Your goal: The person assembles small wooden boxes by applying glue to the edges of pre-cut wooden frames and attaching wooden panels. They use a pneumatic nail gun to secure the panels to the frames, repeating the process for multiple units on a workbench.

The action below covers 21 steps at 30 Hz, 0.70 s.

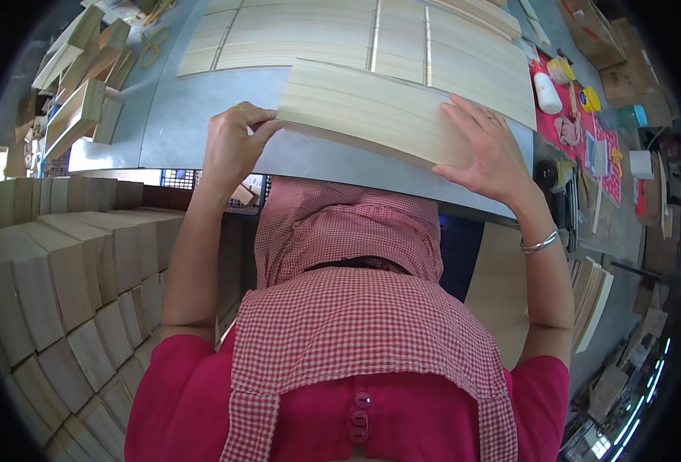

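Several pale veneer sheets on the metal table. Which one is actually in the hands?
The nearest veneer sheet, overhanging the table's front edge: left hand pinches its left corner, right hand presses flat on it. The others lie untouched behind.

bright even daylight | soft shadows | sharp centre | fisheye-bent, dark rim

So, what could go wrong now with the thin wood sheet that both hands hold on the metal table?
1. The thin wood sheet overhangs the metal table's near edge; it might bend or crack there.
2. The left hand pinches only one corner, so that corner may split or slip.
3. The right hand lies flat on top; the sheet could slide against the other sheets behind it.
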Each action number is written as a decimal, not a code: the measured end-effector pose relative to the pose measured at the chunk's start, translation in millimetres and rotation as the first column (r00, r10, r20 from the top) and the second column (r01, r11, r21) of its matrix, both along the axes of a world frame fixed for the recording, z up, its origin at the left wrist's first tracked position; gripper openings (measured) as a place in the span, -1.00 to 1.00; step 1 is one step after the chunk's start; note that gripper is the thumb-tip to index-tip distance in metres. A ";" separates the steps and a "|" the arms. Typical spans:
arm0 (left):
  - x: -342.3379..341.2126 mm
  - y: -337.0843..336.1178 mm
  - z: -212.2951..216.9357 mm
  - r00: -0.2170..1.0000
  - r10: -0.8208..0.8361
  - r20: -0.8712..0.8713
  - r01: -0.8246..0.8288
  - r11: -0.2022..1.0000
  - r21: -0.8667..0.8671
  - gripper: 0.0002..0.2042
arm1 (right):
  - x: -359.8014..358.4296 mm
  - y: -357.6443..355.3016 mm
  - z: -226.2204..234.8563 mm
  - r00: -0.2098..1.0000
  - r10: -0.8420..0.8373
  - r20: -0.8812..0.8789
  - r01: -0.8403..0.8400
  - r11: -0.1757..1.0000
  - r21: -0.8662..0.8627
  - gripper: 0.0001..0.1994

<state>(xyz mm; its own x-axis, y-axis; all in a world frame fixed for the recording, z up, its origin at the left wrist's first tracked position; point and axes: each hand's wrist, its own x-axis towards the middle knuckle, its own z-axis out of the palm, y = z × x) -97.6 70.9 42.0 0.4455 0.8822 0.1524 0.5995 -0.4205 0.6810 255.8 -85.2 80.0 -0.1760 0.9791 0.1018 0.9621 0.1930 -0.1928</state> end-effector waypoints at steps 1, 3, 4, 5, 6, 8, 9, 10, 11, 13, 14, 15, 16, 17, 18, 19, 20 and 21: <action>0.1 -0.3 0.1 1.000 0.000 -0.007 0.000 1.000 0.003 -0.81 | 1.0 0.4 -2.7 1.000 0.003 0.005 -0.003 1.000 0.001 -0.09; 0.7 -1.3 0.1 1.000 -0.001 -0.015 0.002 1.000 0.011 -0.81 | 1.6 0.6 -6.2 1.000 0.008 0.013 -0.008 1.000 0.001 -0.09; 0.8 -1.9 0.0 1.000 -0.003 -0.015 0.003 1.000 0.017 -0.82 | 1.5 0.9 -7.5 1.000 0.010 0.016 -0.010 1.000 0.000 -0.09; 0.8 -2.3 -0.2 1.000 -0.005 -0.015 0.005 1.000 0.022 -0.82 | 0.9 0.9 -8.3 1.000 0.012 0.019 -0.012 1.000 -0.002 -0.10; 0.8 -2.6 -1.0 1.000 -0.005 -0.012 0.006 1.000 0.026 -0.83 | -0.8 1.7 -7.9 1.000 0.001 0.016 -0.001 1.000 -0.006 -0.12; 0.2 -2.9 -2.8 1.000 -0.008 -0.008 0.008 0.999 0.033 -0.84 | -6.5 4.1 -4.3 1.000 -0.022 0.009 0.022 1.000 -0.014 -0.15; 0.7 -3.4 -2.8 1.000 -0.014 -0.009 0.015 0.999 0.046 -0.84 | -7.5 5.6 -2.7 1.000 -0.020 0.009 0.020 0.999 -0.036 -0.15; 0.9 -3.8 -2.6 1.000 -0.021 -0.011 0.022 0.998 0.058 -0.84 | -7.3 9.1 -1.7 1.000 -0.019 0.009 0.019 0.998 -0.058 -0.16; 0.9 -4.2 -2.5 0.999 -0.030 -0.013 0.031 0.997 0.071 -0.84 | -7.5 11.3 -1.5 1.000 -0.020 0.009 0.020 0.997 -0.080 -0.16; 1.6 -3.5 -3.4 0.999 -0.053 0.006 0.052 0.993 0.108 -0.85 | -8.5 9.0 -5.6 0.998 -0.052 0.033 0.053 0.998 -0.045 -0.19; 1.3 -2.6 -4.2 0.998 -0.068 0.015 0.066 0.990 0.127 -0.85 | -8.2 4.5 -7.8 0.996 -0.071 0.046 0.072 0.997 -0.028 -0.20; -0.2 -1.1 -6.1 0.998 -0.061 0.031 0.057 0.991 0.125 -0.84 | -6.4 -0.1 -7.4 0.996 -0.074 0.045 0.069 0.994 0.087 -0.27; -0.8 -1.0 -6.8 0.998 -0.060 0.029 0.056 0.991 0.121 -0.84 | -4.3 -5.9 -6.4 0.996 -0.076 0.045 0.066 0.977 0.201 -0.34; -1.1 -1.6 -7.2 0.998 -0.059 0.028 0.056 0.992 0.117 -0.84 | -1.1 -15.1 -7.3 0.991 -0.131 -0.024 0.133 0.959 0.251 -0.41; -2.1 -1.6 -7.5 0.998 -0.053 0.025 0.050 0.992 0.115 -0.84 | 1.6 -23.9 -8.2 0.979 -0.175 -0.100 0.198 0.933 0.300 -0.48; -4.5 -0.7 -10.6 0.998 -0.047 0.031 0.044 0.995 0.090 -0.83 | 3.3 -39.2 -14.0 0.933 -0.265 -0.245 0.327 0.908 0.263 -0.55; -4.3 -1.0 -11.1 0.999 -0.045 0.022 0.043 0.996 0.081 -0.83 | 2.9 -52.8 -20.2 0.857 -0.347 -0.381 0.445 0.871 0.208 -0.62; -2.6 -1.8 -8.6 0.999 -0.049 0.006 0.049 0.996 0.075 -0.82 | -0.4 -65.5 -28.3 0.862 -0.341 -0.375 0.439 0.873 0.215 -0.74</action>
